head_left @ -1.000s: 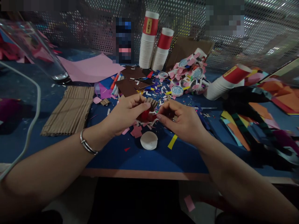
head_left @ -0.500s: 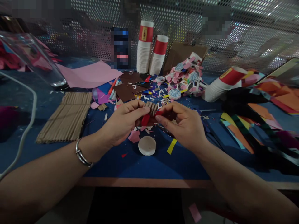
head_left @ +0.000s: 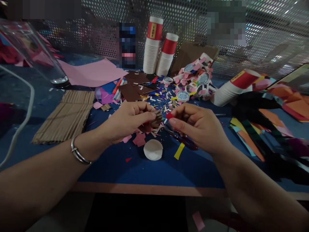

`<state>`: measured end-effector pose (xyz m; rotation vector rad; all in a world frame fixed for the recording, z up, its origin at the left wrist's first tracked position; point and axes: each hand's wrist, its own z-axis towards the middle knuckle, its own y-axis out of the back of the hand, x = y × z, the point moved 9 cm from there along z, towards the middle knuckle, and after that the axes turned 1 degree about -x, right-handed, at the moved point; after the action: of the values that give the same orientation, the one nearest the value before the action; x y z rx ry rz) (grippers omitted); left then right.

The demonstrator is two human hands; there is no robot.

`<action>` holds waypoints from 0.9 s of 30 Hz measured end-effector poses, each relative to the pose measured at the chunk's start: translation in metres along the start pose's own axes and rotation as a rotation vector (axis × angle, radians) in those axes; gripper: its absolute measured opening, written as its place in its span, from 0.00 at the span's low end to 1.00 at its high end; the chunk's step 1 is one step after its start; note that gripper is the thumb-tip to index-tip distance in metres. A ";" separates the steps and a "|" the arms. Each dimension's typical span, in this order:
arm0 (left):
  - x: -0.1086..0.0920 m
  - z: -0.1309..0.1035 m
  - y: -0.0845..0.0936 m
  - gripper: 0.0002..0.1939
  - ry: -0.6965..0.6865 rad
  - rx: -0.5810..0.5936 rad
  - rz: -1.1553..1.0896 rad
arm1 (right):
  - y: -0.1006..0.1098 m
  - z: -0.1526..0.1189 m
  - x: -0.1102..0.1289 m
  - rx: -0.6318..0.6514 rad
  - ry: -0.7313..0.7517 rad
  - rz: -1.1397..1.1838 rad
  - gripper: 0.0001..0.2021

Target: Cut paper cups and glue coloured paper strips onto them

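Between thumb and fingers, my left hand (head_left: 132, 120) pinches a small piece of corrugated cardboard (head_left: 158, 119). Some red shows under it, partly hidden by the fingers. My right hand (head_left: 196, 127) is closed on a little red paper piece (head_left: 169, 116), a short gap away from the cardboard. Beneath my right hand lie scissors (head_left: 187, 140), their handles partly covered. A round white paper disc (head_left: 153, 149) rests on the blue table below both hands, with a yellow paper strip (head_left: 179, 151) to its right.
A large corrugated cardboard sheet (head_left: 65, 116) lies at left, near a tilted clear glass (head_left: 48, 61). Stacked paper cups (head_left: 153, 48) stand at the back. Beside them is a heap of pink-and-white paper crafts (head_left: 195, 77). Coloured paper (head_left: 248, 138) and black cloth-like material (head_left: 248, 106) lie at right.
My right hand has moved right, drawing the red paper piece away from the cardboard. The cardboard in my left hand has turned. More of the scissors shows.
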<state>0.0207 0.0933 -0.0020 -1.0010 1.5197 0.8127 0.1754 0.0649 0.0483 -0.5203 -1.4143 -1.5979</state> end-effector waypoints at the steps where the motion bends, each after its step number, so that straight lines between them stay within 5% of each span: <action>1: -0.001 0.000 0.000 0.05 -0.001 -0.005 0.036 | -0.003 0.001 -0.003 0.045 -0.028 0.023 0.06; 8: -0.002 -0.003 -0.004 0.05 0.001 0.028 0.244 | -0.023 -0.001 -0.014 0.281 -0.091 0.080 0.12; 27: 0.005 -0.008 -0.018 0.08 0.072 0.140 0.246 | -0.040 -0.007 -0.030 0.399 -0.191 0.189 0.19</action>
<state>0.0338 0.0782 -0.0050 -0.7569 1.7596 0.8349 0.1593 0.0658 0.0006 -0.5585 -1.7201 -1.1017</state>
